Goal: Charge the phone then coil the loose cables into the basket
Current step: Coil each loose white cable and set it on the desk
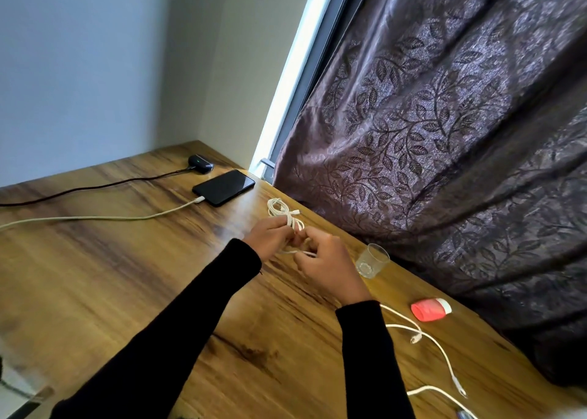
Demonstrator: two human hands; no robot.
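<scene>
A black phone (224, 186) lies screen-up near the table's far corner, with a white charging cable (95, 218) plugged into its near end and running off to the left. In the middle of the table, my left hand (270, 237) and my right hand (330, 267) both grip a white cable bundle (282, 212). Its coiled loops and a connector stick out beyond my fingers. Another loose white cable (441, 352) trails over the table at the lower right. No basket is in view.
A dark earbud case (199, 163) with a green light sits at the far corner, with a dark cable (79, 191) leading left from it. A clear glass (371, 259) and a pink-and-white bottle (430, 310) sit by the right edge, against the purple curtain (460, 132).
</scene>
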